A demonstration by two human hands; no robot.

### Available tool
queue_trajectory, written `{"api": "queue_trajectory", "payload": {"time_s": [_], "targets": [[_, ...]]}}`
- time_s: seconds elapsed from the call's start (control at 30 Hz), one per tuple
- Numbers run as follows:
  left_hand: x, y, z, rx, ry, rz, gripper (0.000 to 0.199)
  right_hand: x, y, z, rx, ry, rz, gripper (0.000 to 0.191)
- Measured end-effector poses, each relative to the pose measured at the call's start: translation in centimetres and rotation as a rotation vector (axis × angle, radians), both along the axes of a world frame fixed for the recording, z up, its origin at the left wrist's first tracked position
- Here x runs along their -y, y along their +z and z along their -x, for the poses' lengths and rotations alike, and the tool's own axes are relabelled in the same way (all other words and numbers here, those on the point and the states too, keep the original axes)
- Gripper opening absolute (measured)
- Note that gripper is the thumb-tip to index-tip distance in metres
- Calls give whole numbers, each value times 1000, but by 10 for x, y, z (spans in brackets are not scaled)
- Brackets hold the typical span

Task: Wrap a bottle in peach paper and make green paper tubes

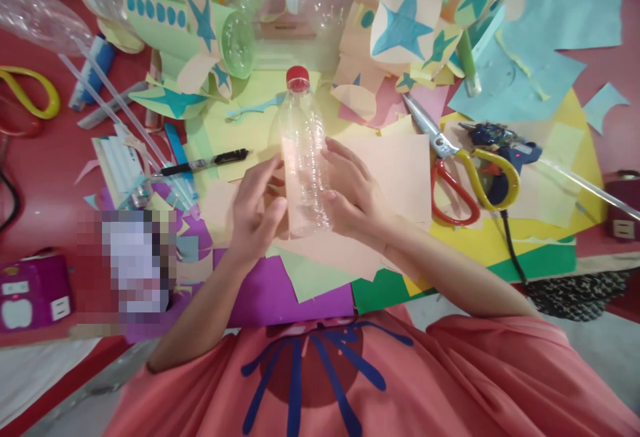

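A clear plastic bottle (303,164) with a red cap (298,79) is in the middle of the head view, cap pointing away from me. Peach colour shows through its left side; whether that paper is inside or behind, I cannot tell. My left hand (256,207) is at the bottle's left side, fingers loosely curved and thumb apart, its thumb tip close to the plastic. On the other side my right hand (355,190) has its fingers stretched out, with fingertips against the bottle's edge. Beneath are sheets of peach paper (395,170) and pale green paper (320,274).
Scissors (445,150) and a glue gun (505,150) with a cord lie right. A black pen (205,162), clear sticks (120,124) and a blue glue stick (95,67) lie left. A green paper-wrapped bottle (185,30) and star-decorated paper pieces (405,27) stand at the back.
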State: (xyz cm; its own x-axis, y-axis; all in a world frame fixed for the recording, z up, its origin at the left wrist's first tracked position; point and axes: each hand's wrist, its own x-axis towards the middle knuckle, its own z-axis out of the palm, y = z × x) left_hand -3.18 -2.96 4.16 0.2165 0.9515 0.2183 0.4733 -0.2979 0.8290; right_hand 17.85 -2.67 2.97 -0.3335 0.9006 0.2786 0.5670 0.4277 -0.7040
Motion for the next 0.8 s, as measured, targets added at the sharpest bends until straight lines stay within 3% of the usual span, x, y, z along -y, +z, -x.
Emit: {"api": "queue_trajectory", "payload": {"time_s": [0.13, 0.27, 0.43, 0.6, 0.8], "targets": [[4, -1, -7, -68, -93, -78, 53, 7, 7, -4, -28, 67, -43, 51], [5, -3, -8, -166, -96, -91, 56, 12, 11, -4, -63, -17, 25, 53], [4, -4, -6, -205, -132, -151, 60, 8, 2, -1, -215, -16, 119, 48], [2, -7, -5, -159, -186, -200, 68, 5, -6, -1, -404, 1, 260, 60], [0, -8, -5, -170, -204, -247, 67, 6, -6, -3, -423, 49, 166, 59]]}}
